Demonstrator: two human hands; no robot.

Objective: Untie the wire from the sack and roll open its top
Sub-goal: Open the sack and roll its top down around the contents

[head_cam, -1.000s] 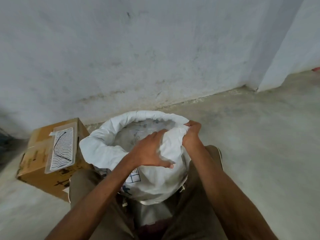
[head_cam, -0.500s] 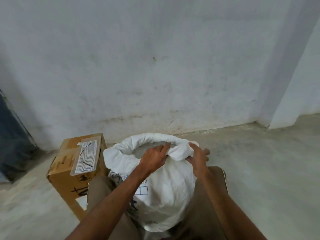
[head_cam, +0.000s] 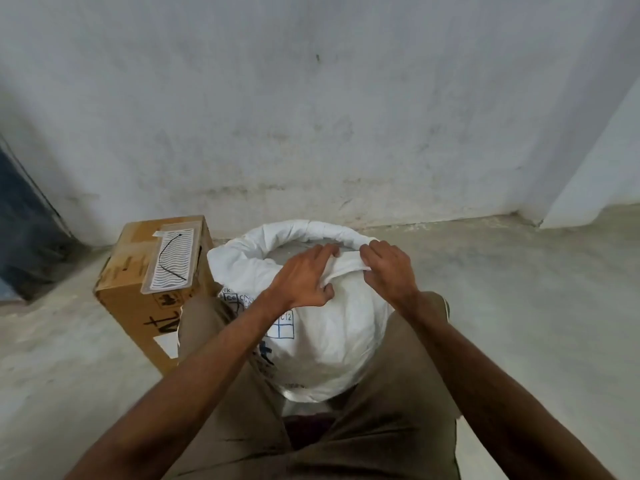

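The sack (head_cam: pixel 325 344) stood on the concrete floor (head_cam: pixel 519 306) between the seated person's knees, white and bulging, with blue printed boxes and letters on the side under the left forearm. Its top had been turned down into a thick rolled rim (head_cam: pixel 311 230) that ringed the open mouth beyond both hands. The left hand (head_cam: pixel 304 275) lay on the near edge of that rim, fingers curled and pinching a fold of the white fabric, thumb tucked down against the sack's side. The right hand (head_cam: pixel 389 268) sat just beside it, on the same edge, fingers bent over and gripping the rolled fabric; the fold ran taut between the two hands. Out past the left hand, touching or nearly touching the sack's side, a cardboard box (head_cam: pixel 145 306) rested on the floor. On its top lay a clear-sleeved sheet with wavy lines (head_cam: pixel 173 261), and across that sheet lay a thin dark wire (head_cam: pixel 166 258), loose and well clear of the sack. Beyond the hands rose a stained, pale wall (head_cam: pixel 311 116). The person's olive-brown trousers (head_cam: pixel 381 427) pressed against the sack on both sides.
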